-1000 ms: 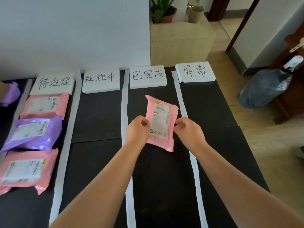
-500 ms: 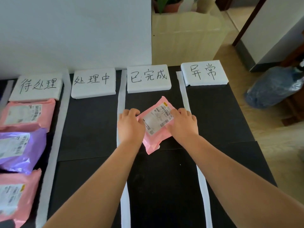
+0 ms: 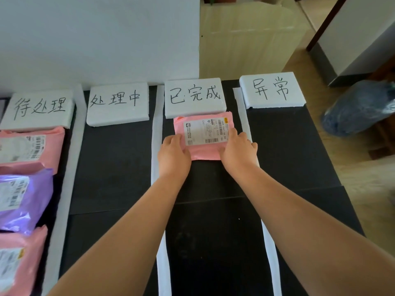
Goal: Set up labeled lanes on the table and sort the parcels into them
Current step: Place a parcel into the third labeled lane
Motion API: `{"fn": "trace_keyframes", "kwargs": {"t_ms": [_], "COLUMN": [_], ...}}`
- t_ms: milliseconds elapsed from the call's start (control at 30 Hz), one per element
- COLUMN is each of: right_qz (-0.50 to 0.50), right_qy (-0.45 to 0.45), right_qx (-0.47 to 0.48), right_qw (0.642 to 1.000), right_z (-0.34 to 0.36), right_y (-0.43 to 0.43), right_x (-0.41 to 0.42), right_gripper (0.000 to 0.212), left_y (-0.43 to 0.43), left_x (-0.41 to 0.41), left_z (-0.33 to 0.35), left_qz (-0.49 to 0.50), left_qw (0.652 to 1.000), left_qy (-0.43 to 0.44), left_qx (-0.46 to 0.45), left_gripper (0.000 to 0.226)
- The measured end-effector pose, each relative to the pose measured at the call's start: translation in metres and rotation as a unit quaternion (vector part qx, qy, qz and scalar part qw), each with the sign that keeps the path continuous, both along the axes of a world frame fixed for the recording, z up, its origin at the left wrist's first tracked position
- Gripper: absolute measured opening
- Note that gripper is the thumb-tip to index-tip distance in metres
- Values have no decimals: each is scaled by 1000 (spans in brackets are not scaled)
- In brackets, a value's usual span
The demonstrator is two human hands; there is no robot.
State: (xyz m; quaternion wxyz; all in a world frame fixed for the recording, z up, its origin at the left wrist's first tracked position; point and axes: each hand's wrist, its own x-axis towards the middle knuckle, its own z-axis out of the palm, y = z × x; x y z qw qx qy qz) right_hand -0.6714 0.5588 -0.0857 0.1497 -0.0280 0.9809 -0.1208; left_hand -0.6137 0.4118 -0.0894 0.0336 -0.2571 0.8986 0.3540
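Shifted toward twelve o'clock and squared, the pink parcel [image 3: 203, 133] is being aligned against the label block [image 3: 193, 98], its sides being gripped by the curled left hand [image 3: 174, 154] and right hand [image 3: 238, 152].

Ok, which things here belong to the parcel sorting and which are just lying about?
Job: pink parcel, left hand and right hand holding it, lane labels, white divider strips, waiting parcels.
Lying about: bluish container, beige box behind the table.

L hand [image 3: 174, 155] & R hand [image 3: 238, 153]: both bare. L forearm [image 3: 128, 227] & R forearm [image 3: 299, 221] bare too, all the way to frame edge. Fingers [image 3: 233, 134] short, knuckles rounded; nails can't be made out.
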Motion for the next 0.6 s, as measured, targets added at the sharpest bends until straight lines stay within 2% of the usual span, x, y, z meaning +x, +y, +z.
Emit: {"fn": "trace_keyframes", "kwargs": {"t_ms": [233,400,500,600], "right_qz": [19,23,34,51], "right_qy": [-24,-8,4,9], "right_qx": [0,-6,-19,-20], "right_qw": [1000,1000,999,998], "right_z": [11,31,49,68], "right_y": [5,17,22,27], "right_x": [2,24,41,62], "right_gripper": [46,48,42,45], "left_y": [-3,4,13,20], "left_x": [2,26,46,66], "left_z": [-3,11,27,48], "left_qz": [-41,-68,-103,-124], "left_qw": [999,995,990,984], "left_qy": [-21,-51,-35,-66], "left_qx": [-28,-61,-86,-109], "left_gripper": [41,58,61,61]}}
